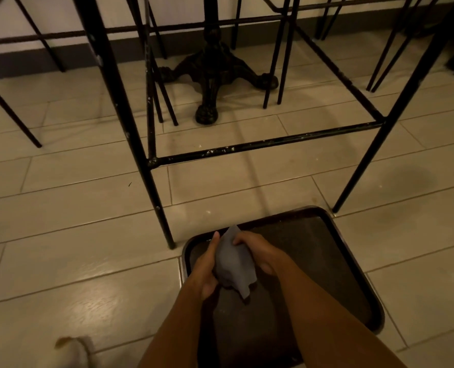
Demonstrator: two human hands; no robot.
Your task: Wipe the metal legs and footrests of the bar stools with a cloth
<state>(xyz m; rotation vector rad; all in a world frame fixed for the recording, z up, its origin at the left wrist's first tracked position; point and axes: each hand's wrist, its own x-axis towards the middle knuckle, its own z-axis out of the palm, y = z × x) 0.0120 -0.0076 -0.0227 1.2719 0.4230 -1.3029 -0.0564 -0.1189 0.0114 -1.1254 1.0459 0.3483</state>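
Down low by the floor [74,197], the person is getting the cloth [234,261] ready. I think this is the step just before wiping, because the cloth is not touching any stool yet. It is bunched up between both hands, above a dark tray [353,261] that sits on the floor.

The left hand [204,269] is curled partway around the left side of the cloth, with the thumb pointing up along it. The right hand [257,251] is closed over the top and right side, with the fingers pinching the cloth near its upper corner. So both hands have hold of the cloth, and neither one is wide open. One corner of the cloth hangs down toward the tray.

The nearest stool stands just past the tray. Its left leg [151,181] comes down to the floor close to the tray's far left corner. Its right leg [361,166] lands near the tray's far right corner. The footrest [268,143] is the bar running across between them, and it has pale chipped spots on it.

Next, I think a hand needs to lift the cloth forward and wrap it around a leg or the footrest. The left leg looks closest. More stools and a fancy table base [215,73] stand farther back.
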